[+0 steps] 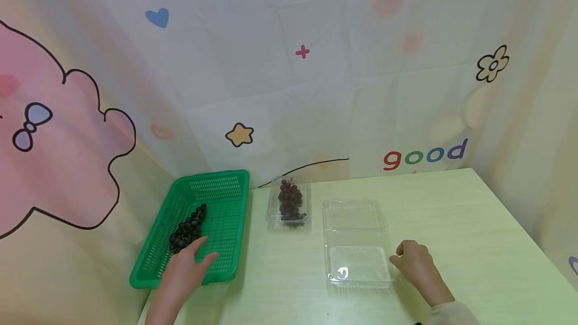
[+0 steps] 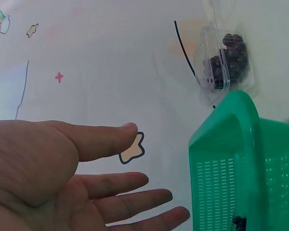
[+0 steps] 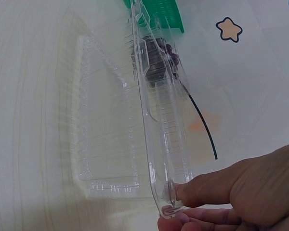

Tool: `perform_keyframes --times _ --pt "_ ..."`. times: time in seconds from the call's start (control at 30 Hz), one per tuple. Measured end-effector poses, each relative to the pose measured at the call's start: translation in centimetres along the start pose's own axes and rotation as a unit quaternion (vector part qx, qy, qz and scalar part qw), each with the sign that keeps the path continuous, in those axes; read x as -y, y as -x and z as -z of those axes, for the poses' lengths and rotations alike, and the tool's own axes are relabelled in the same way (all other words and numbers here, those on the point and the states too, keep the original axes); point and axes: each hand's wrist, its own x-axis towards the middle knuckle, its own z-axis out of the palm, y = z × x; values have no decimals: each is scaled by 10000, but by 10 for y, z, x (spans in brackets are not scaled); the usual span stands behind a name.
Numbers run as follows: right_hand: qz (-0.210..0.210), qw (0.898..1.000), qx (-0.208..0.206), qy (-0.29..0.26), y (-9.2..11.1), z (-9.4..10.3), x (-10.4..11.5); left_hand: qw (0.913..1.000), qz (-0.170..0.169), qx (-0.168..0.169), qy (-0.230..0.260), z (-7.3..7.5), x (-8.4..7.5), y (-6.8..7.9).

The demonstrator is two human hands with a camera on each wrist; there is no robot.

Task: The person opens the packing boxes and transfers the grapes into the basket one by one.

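My left hand, thumb and fingers spread, hovers over the near part of a green plastic basket. Inside that basket lies a bunch of dark grapes, just beyond the fingertips. In the left wrist view the palm shows bare, with nothing held. At the right, my right hand is beside an opened clear plastic clamshell box. The right wrist view shows its thumb and fingers pinching a corner of the box's rim. No grapes are in this box.
A second clear box with a bunch of reddish-dark grapes stands at the back of the pale table, between basket and opened box. Behind the table hangs a printed curtain.
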Motion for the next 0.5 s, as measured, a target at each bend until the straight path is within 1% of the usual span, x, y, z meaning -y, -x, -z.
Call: perform_keyframes --times 0.23,0.33,0.5 --pt "-13 9999 91 45 0 -1 -3 9988 -242 -400 111 -14 -9 9" --pt "-68 9999 91 -2 0 0 -3 9975 -395 -564 140 -20 -12 13" --pt "-116 9999 70 -75 0 -1 -3 9956 -581 -733 31 -29 -17 15"
